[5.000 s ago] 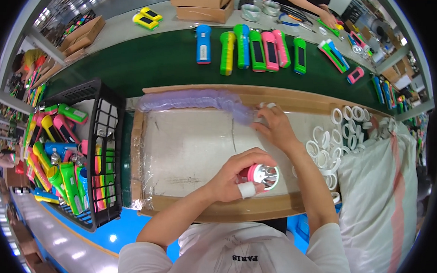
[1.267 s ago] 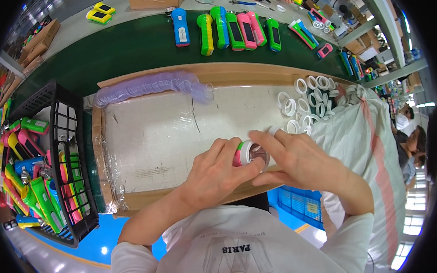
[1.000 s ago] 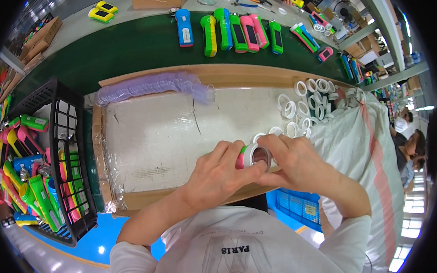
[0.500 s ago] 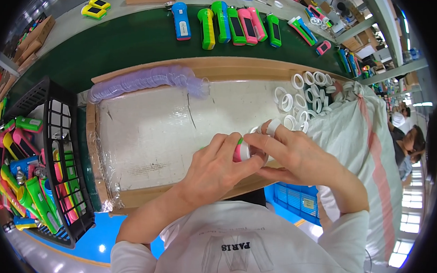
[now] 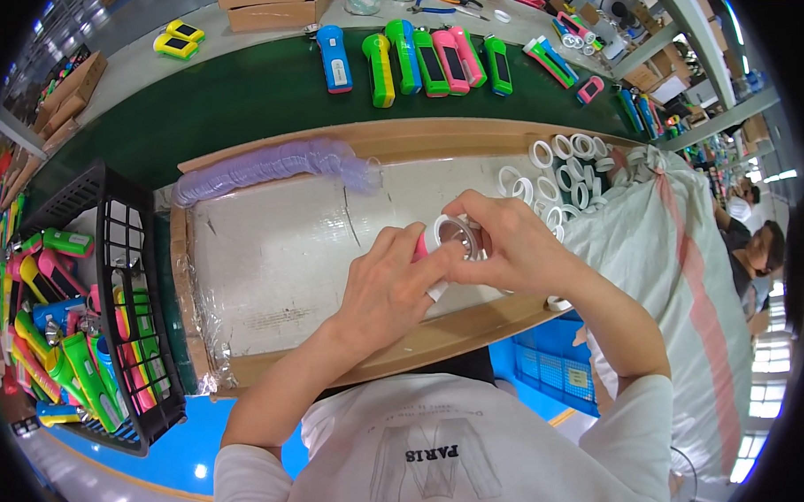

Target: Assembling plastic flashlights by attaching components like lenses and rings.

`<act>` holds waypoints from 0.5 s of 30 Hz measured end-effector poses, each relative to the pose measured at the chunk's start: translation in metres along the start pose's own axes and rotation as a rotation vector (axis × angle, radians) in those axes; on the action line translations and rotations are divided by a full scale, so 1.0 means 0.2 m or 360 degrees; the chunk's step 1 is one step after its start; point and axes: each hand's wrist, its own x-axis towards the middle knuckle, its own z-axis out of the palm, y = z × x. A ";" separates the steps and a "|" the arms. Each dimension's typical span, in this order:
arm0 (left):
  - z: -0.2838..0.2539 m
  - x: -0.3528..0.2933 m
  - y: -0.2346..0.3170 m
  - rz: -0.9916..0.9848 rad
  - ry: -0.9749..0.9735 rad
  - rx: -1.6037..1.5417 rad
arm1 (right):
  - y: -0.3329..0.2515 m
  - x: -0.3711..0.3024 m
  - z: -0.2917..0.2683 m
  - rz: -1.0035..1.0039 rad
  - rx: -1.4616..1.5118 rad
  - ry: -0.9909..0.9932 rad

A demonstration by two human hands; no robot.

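My left hand (image 5: pixel 387 290) grips a pink flashlight (image 5: pixel 420 248) from below, its round reflector head (image 5: pixel 453 237) facing up. The fingers of my right hand (image 5: pixel 500 246) close around a white ring on that head, over the plastic-covered work board (image 5: pixel 278 255). A pile of loose white rings (image 5: pixel 560 172) lies on the board just right of my hands. A stack of clear purple lens discs (image 5: pixel 272 165) stretches along the board's far edge.
A black wire crate (image 5: pixel 98 329) at the left holds several coloured flashlights. More finished flashlights (image 5: pixel 417 61) lie in a row on the green belt (image 5: pixel 248 95) beyond the board. A large white sack (image 5: pixel 676 261) stands at the right, a blue crate (image 5: pixel 549 362) below it.
Five seconds ago my right hand reached to the far edge of the board while the left held the flashlight alone; since then both hands have joined on the flashlight head and stayed there.
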 end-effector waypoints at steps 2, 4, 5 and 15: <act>0.03 0.02 -0.07 -0.0139 0.0092 -0.0386 | 0.03 0.05 0.01 0.0019 -0.0024 0.0042; 0.03 0.02 -0.08 -0.0519 0.0018 -0.0690 | 0.09 0.10 0.02 0.0489 -0.0054 -0.0128; 0.06 0.00 -0.14 -0.0722 -0.0109 -0.0865 | 0.12 0.12 0.04 0.0419 -0.0139 -0.0148; 0.14 0.22 -0.13 -0.0699 -0.0732 -0.0021 | 0.51 0.17 0.30 -0.0003 -0.0260 0.0310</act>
